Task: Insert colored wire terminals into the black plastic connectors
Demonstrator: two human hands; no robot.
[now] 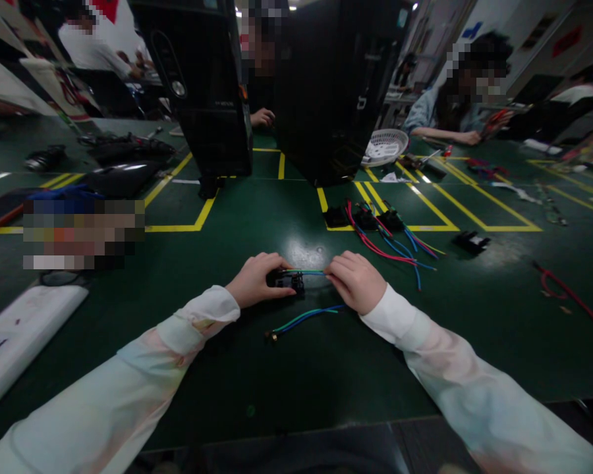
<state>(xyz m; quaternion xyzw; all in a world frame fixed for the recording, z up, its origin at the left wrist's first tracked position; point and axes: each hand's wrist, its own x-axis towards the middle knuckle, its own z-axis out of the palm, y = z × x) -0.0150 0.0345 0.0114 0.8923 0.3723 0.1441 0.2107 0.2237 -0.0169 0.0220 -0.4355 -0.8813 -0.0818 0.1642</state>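
Near the middle of the green table, my left hand (257,280) grips a small black connector (294,282) between thumb and fingers. Green and blue wires (309,272) run rightward from the connector. My right hand (358,282) pinches the far end of these wires, its fingers closed together. Just below, nearer to me, another green and blue wire pair (304,317) lies loose on the table, with small metal ends at its left. Both sleeves are pale and reach the wrists.
Two tall black cases (207,92) stand at the back. Black connectors with colored wires (366,218) lie behind my right hand, a lone black connector (472,242) and red wire (568,296) further right. A white box (34,329) lies left. People sit beyond the table.
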